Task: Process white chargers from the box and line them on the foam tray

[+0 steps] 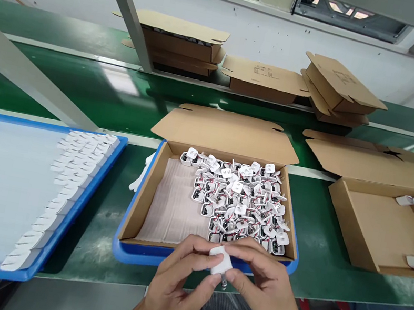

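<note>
Between my two hands, just in front of the box's near edge, is a small white plastic casing (221,260) with a short metal piece sticking out below. My left hand (184,282) pinches it from the left with thumb and fingers. From the right, the fingers of my right hand (263,288) are closed on the same casing. Beyond them stands an open cardboard box (147,195) on a blue tray (123,251). Many similar white casings (242,201) with lids, red and dark wires fill its middle and right; brown paper lining shows on the left.
At left, a blue-rimmed tray (77,228) holds rows of white parts (59,196) along its right side. An open cardboard box (378,228) at right contains a few white pieces. Cardboard boxes (266,80) stand on the back shelf. A metal post (124,7) rises behind.
</note>
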{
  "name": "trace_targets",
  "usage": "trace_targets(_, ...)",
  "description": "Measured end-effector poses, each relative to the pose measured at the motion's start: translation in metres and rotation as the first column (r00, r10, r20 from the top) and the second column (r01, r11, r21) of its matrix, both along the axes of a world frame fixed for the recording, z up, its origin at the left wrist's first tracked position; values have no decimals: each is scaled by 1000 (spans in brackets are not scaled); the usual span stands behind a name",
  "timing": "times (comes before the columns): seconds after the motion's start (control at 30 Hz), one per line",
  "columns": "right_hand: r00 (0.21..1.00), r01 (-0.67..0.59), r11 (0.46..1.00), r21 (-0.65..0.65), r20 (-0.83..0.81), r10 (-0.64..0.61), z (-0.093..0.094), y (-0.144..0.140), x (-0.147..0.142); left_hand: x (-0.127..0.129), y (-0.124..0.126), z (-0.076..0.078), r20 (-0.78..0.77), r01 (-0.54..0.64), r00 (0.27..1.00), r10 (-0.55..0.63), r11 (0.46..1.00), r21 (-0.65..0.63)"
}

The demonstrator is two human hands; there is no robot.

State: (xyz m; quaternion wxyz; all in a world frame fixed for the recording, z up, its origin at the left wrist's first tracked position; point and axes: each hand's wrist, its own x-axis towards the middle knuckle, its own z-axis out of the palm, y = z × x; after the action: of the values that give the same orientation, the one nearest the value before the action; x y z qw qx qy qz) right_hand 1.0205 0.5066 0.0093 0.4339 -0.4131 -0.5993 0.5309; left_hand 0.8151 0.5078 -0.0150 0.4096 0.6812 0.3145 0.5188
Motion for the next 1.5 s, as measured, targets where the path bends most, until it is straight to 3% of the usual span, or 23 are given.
trace_targets(0.13, 995, -34, 999, -42, -91, 30, -1, 0, 1, 0, -2, 0, -11, 9, 1000, -9, 1000, 7)
trace_targets(0.27, 994, 15, 999, -36, -104, -18, -6, 0, -3, -1, -1, -2, -26, 21, 999, -22, 999, -28)
trace_targets(0.43, 988, 48, 992, -121, -139, -65, -15, -2, -11, 0, 4, -4, 26, 39, 999, -34, 977, -211)
trace_targets(0.6, 992, 45, 995, -90, -113, -55, -14, -2, -10, 1, 9, 2, 176, 128, 982, -63, 913, -388)
trace_targets(0.77, 999, 53, 998, -23, -1, -53, -11, -5, -4, -3, 13, 4, 254, 199, 963, -89, 871, -449)
trace_targets(0.97, 999, 40, 998, -57, -11, -41, -6, -3, -5, -3, 13, 4, 281, 241, 951, -128, 878, -414)
trace_targets(1.2, 1000, -8, 991, -134, -29, 4, -4, 2, -3, -6, 17, -1, 165, 191, 975, -149, 941, -278)
trace_targets(1.5, 996, 18, 998, -56, 91, -13, -4, 3, -1, -11, 27, -10, 44, 192, 981, -187, 971, -145)
